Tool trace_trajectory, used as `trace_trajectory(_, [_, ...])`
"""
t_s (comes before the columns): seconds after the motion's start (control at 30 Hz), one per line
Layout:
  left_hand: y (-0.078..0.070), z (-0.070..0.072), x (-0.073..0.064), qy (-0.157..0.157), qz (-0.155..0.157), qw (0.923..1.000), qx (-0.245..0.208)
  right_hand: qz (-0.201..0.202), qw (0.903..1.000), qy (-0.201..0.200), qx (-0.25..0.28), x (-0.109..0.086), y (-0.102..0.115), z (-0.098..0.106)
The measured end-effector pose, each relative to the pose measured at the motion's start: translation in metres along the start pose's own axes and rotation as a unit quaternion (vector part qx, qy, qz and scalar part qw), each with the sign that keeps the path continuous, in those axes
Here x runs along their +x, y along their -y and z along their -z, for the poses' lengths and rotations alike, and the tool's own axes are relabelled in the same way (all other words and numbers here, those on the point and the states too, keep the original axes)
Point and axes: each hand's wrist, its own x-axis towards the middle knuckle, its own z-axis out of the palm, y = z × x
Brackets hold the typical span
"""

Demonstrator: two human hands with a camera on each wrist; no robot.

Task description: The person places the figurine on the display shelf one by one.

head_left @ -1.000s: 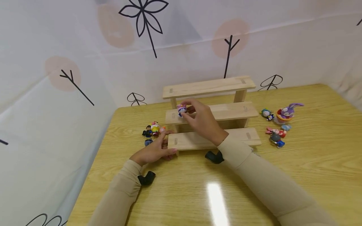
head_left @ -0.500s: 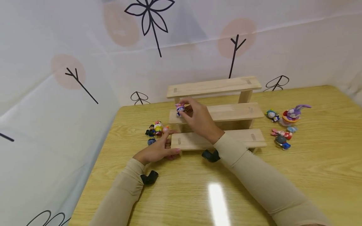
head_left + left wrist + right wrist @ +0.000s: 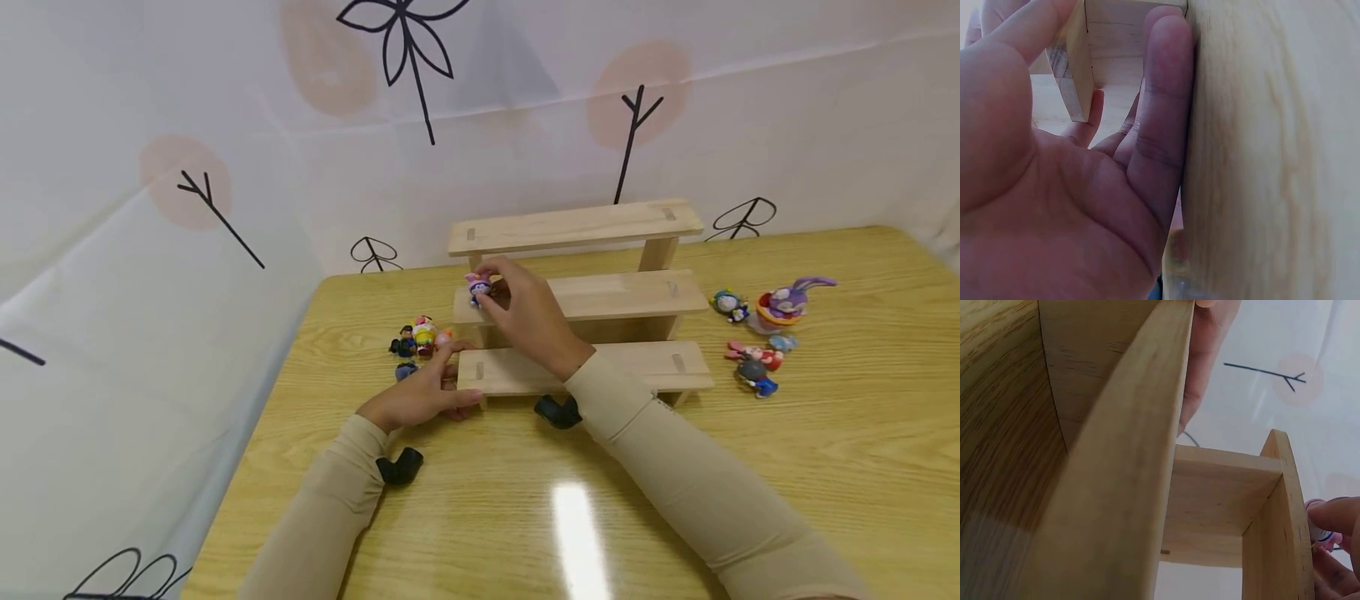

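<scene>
A small figurine [image 3: 477, 287] with a pink hat and blue-and-white body stands at the left end of the middle tier of a three-tier wooden display shelf [image 3: 615, 296]. Thumb and fingers of my right hand [image 3: 534, 321] pinch it; in the right wrist view the figurine [image 3: 1320, 532] shows only partly, beside the board's edge. My left hand [image 3: 420, 400] grips the left end of the lowest tier, thumb at the front edge and forefinger at the rear. In the left wrist view, the palm and fingers [image 3: 1163, 112] lie around the wooden end.
Several small figurines [image 3: 423, 335] cluster on the table left of the shelf, close to my left hand. More lie at the right, among them a purple rabbit figure [image 3: 787, 302] in a cup and a red-and-pink one [image 3: 757, 356]. A patterned cloth [image 3: 517, 167] hangs behind.
The figurine, pinched in my right hand, has shifted slightly left along the middle tier. My left hand keeps its hold on the lowest tier. The head view has drifted slightly.
</scene>
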Motion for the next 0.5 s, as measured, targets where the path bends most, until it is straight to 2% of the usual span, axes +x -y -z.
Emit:
trace_trajectory(0.3, [-0.0004,0.0003,-0.0002,-0.002,0.001,1.0,0.004,-0.014,0.9997,0.018,-0.013,-0.0003,0.0,0.001])
trace_trajectory(0.5, [-0.0006,0.0003,-0.0001,-0.001,0.005,1.0,0.0,-0.008,0.9995,0.016,-0.026,-0.0003,0.0,0.0014])
